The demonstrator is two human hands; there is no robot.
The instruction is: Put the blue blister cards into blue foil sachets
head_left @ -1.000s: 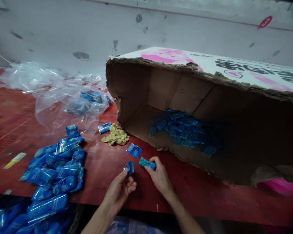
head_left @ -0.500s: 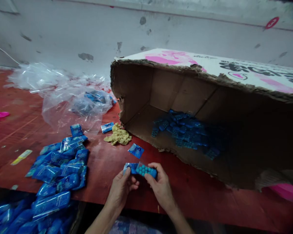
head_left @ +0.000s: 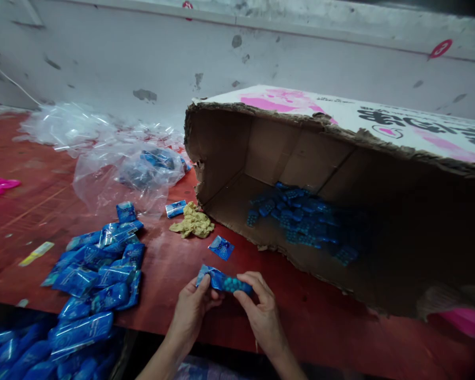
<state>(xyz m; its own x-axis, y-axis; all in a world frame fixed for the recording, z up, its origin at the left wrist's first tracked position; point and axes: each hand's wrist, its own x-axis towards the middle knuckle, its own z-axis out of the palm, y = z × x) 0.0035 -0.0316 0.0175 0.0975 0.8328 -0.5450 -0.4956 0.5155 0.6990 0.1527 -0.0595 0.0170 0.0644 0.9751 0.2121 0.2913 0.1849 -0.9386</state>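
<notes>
My left hand [head_left: 190, 303] is closed, its thumb and fingers pinching a blue printed wrapper [head_left: 216, 278]. In my right hand [head_left: 259, 301], a small pack of turquoise beads [head_left: 233, 284] is gripped by its right end. The pack's left end meets the wrapper; whether it lies inside or against it I cannot tell. Just beyond the hands, a flat blue printed packet [head_left: 221, 247] lies on the red table [head_left: 162, 285]. A crumpled yellow cloth [head_left: 193, 221] and another blue packet [head_left: 176, 209] sit a little farther off.
To the left is a pile of blue packets [head_left: 98, 264], with more [head_left: 35, 353] below the table edge. A torn cardboard box [head_left: 221, 148] on its side holds several bead packs [head_left: 296, 214]. Clear plastic bags [head_left: 103, 174] lie at the back left, near a pink plastic piece [head_left: 0, 184].
The bead pack has tilted, showing fewer beads, and lies slightly lower beside the wrapper. More of the wrapper shows between my hands. The view has shifted slightly.
</notes>
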